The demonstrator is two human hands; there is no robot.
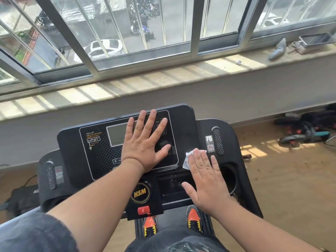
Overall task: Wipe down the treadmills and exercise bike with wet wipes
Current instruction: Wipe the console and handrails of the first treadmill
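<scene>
A black treadmill console (pixel 87 159) with a grey display (pixel 116 133) and a round HSM badge (pixel 140 192) fills the middle of the view. My left hand (pixel 143 142) lies flat with spread fingers on the panel, partly covering the display. My right hand (pixel 205 177) presses a white wet wipe (pixel 189 158) with straight fingers onto the console's right side, next to a QR sticker (pixel 210 147). Most of the wipe is hidden under my fingers.
A red safety key (pixel 144 210) clips below the badge. A cup holder (pixel 230 176) sits right of my right hand. My orange shoes (pixel 194 218) stand on the belt. A window sill (pixel 163 77) runs beyond the console; dark gear (pixel 305 131) lies on the wooden floor at right.
</scene>
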